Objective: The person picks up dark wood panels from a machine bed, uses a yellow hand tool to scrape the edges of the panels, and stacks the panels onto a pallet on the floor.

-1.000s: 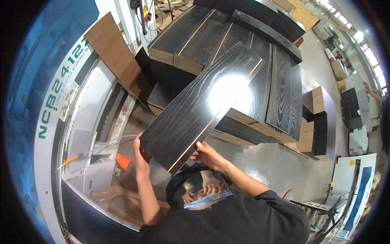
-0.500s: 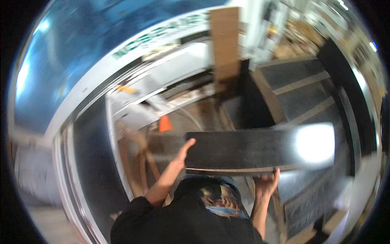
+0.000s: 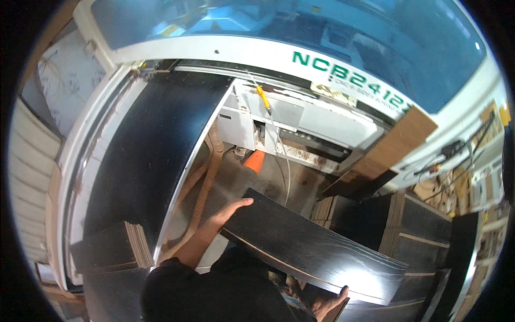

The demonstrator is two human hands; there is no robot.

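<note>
I carry a long black board (image 3: 306, 247) with a wood grain and a thin brown edge, tilted down to the right in front of my body. My left hand (image 3: 232, 209) grips its left end, thumb on the upper corner and the other fingers hidden. Toward the right end, my right hand (image 3: 328, 307) holds the near edge from below with the thumb showing. Light glares off the board near that hand. Past its far edge stand stacks of black boards (image 3: 359, 217) with brown edges.
A white machine with a blue window (image 3: 279, 32) spans the back. Left is a long black bed (image 3: 145, 134) bearing a board stack (image 3: 110, 249). Between them are a brown ribbed hose (image 3: 206, 188), an orange cone (image 3: 255, 161) and a yellow tool (image 3: 263, 98). A brown plank (image 3: 389, 145) leans right.
My view has swung left toward the machine and its black bed. The board stays in both hands and now slants down to the right instead of lying nearly level.
</note>
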